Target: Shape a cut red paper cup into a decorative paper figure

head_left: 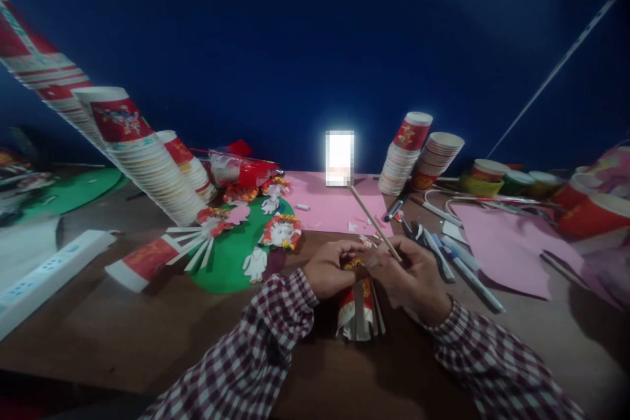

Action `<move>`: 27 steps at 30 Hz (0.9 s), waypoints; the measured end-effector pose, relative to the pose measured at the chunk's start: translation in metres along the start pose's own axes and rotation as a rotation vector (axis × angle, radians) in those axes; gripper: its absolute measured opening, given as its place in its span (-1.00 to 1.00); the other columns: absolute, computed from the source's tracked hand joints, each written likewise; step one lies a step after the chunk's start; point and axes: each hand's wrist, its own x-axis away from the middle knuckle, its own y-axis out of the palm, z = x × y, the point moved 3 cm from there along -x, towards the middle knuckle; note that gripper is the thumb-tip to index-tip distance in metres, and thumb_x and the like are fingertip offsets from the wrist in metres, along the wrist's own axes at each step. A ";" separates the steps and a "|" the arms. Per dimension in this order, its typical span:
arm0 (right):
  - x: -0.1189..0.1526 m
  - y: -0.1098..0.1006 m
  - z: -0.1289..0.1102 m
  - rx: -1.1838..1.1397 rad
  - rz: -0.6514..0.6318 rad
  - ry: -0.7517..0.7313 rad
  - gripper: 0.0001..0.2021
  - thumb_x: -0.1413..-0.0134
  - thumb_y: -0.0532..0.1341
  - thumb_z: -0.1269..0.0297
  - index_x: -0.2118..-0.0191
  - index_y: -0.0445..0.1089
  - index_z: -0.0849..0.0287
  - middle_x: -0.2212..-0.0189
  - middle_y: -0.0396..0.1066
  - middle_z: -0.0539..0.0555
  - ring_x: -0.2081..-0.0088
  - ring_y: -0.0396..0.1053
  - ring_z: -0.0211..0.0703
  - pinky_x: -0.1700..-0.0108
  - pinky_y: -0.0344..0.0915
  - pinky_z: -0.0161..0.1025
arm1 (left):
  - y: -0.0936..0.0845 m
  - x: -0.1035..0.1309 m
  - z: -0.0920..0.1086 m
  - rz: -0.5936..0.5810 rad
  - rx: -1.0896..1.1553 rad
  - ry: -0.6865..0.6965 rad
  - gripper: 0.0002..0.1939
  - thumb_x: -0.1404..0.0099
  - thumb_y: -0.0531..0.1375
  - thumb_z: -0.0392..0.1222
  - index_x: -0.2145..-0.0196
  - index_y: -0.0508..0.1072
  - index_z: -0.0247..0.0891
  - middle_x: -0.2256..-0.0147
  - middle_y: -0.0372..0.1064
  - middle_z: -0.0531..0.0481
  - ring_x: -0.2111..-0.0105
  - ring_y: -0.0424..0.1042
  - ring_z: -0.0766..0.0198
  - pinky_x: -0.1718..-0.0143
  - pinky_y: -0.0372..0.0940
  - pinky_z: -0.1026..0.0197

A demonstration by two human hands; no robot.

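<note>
In the head view, my left hand (331, 269) is closed around the upper part of a red and white paper cup (355, 320) whose side is cut into strips. The strips hang down toward the table. Close beside it, my right hand (418, 281) is closed on a thin wooden stick (370, 215), which points up and away to the left. The right fingertips are near the cup and seem to touch it, though the exact contact is hidden. Small paper scraps (367, 241) lie just beyond my hands.
Tall stacks of paper cups (142, 151) lean at the left, and more cups (406, 144) stand at the back right. Cut paper figures (256, 264) lie on green paper (216, 279). Markers (472, 279) and pink paper (506, 249) are at the right; a power strip (49, 275) lies left.
</note>
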 end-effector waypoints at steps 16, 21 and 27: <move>-0.015 -0.009 0.015 0.155 0.065 -0.010 -0.76 -0.02 0.08 0.13 0.39 0.32 0.21 0.55 0.32 -0.01 0.50 0.23 -0.27 0.45 0.18 -0.33 | 0.006 0.007 0.006 -0.080 -0.122 0.057 -0.31 0.00 0.18 -0.30 -0.09 0.04 -0.27 0.44 0.30 0.06 0.47 0.26 0.41 0.40 0.15 0.34; -0.018 -0.007 0.017 0.166 0.020 -0.006 -0.78 -0.02 0.09 0.14 0.40 0.31 0.20 0.56 0.30 -0.02 0.52 0.21 -0.29 0.46 0.16 -0.34 | 0.006 0.008 0.005 -0.084 -0.072 0.036 -0.25 0.01 0.23 -0.22 -0.10 0.00 -0.29 0.46 0.30 0.06 0.48 0.26 0.40 0.40 0.14 0.34; -0.014 -0.001 0.011 -0.016 -0.026 0.008 -0.79 -0.03 0.08 0.15 0.40 0.30 0.19 0.54 0.28 -0.03 0.49 0.21 -0.29 0.46 0.18 -0.35 | 0.006 0.001 -0.002 -0.053 0.127 -0.046 -0.52 -0.13 0.06 0.08 0.20 0.33 -0.42 0.45 0.33 -0.06 0.45 0.31 0.34 0.38 0.20 0.28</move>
